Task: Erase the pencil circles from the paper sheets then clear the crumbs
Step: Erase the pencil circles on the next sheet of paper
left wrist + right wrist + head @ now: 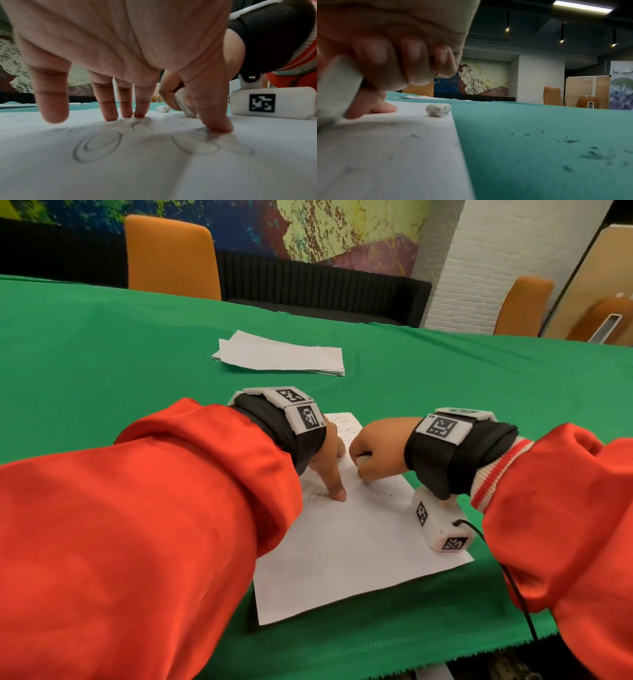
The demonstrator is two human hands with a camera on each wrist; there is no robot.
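Observation:
A white paper sheet [349,546] lies on the green cloth, with several pencil circles [97,146] at its far left part. My left hand [329,467] presses the sheet down with straight spread fingers [109,102] and thumb. My right hand [373,450] grips a white eraser [184,104], its lower end on the paper beside the left thumb; the same eraser [335,86] fills the left of the right wrist view. Dark crumbs [590,154] lie on the cloth to the right, a few on the paper [385,155].
A small grey-white eraser lump [438,109] sits at the sheet's far right edge. A stack of paper sheets [281,354] lies further back on the green table [102,354]. Orange chairs [171,254] stand behind the table. A black cable [513,583] trails from my right wrist.

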